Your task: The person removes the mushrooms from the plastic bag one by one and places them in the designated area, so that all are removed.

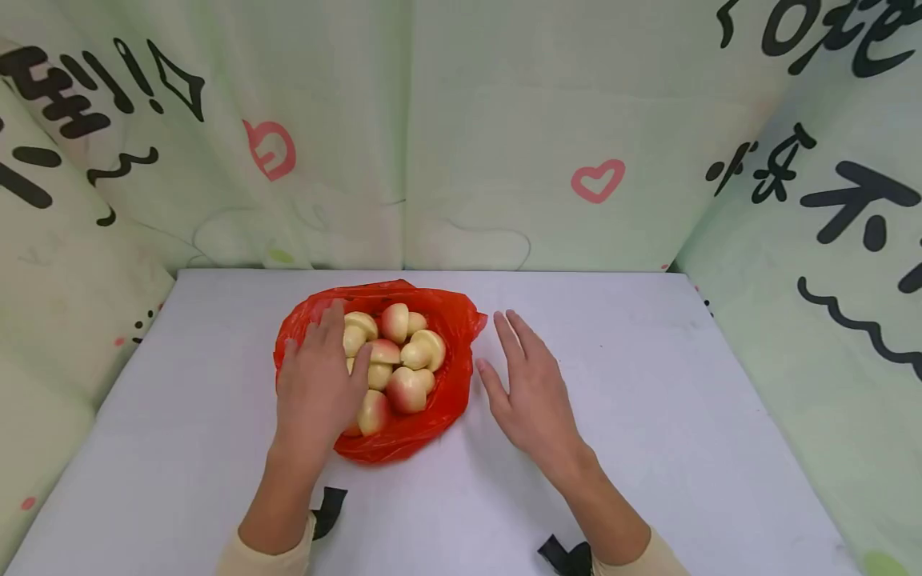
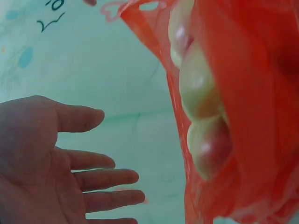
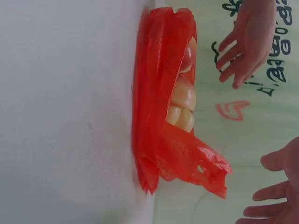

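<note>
A red plastic bag [image 1: 461, 320] lies with its mouth spread on the white table. Inside it are several glossy mushroom-shaped pieces [image 1: 406, 390], cream with pink-tinged caps. My left hand [image 1: 320, 384] is over the bag's left side and hides part of it; the right wrist view shows this hand [image 3: 254, 39] apart from the bag. In the left wrist view its fingers [image 2: 112, 177] are straight and hold nothing. Just right of the bag is my right hand [image 1: 533, 396], fingers extended and apart from it. Part of that hand [image 3: 280, 186] shows in the right wrist view.
The white table [image 1: 648, 384] extends around the bag. Behind it hangs a pale green curtain [image 1: 504, 96] with black lettering and red hearts, which also runs along both sides. Black straps [image 1: 329, 512] are at both wrists, near beige sleeves [image 1: 270, 556].
</note>
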Demonstrator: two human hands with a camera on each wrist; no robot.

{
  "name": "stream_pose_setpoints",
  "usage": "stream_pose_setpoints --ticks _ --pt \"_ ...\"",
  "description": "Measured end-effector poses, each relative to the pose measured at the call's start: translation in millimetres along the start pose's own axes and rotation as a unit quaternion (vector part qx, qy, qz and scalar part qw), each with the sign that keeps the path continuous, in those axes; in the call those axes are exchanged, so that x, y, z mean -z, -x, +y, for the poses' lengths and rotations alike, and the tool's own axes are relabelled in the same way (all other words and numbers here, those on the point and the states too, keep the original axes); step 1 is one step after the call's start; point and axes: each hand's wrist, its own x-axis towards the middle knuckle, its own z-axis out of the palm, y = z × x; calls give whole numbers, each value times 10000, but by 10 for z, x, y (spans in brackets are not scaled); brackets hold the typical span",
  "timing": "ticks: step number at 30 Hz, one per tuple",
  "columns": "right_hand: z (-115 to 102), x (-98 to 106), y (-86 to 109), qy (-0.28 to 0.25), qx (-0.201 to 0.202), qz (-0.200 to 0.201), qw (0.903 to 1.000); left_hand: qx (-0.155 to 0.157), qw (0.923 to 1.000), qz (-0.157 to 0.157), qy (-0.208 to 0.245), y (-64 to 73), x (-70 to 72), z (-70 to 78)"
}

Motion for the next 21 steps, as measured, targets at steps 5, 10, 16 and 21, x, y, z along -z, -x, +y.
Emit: stream_pose_setpoints --ticks 5,10,16,21 --pt "-64 19 -41 -301 5 336 9990 547 9972 20 509 -53 163 -191" --pt "-112 11 -71 -565 58 539 9969 1092 9876 121 1120 -107 244 -431" --pt "-146 -7 -99 -810 191 672 9943 1565 9792 258 1265 -164 273 -653" --pt "-180 -25 -147 -1073 430 784 9902 1817 9726 30 1453 -206 263 -781"
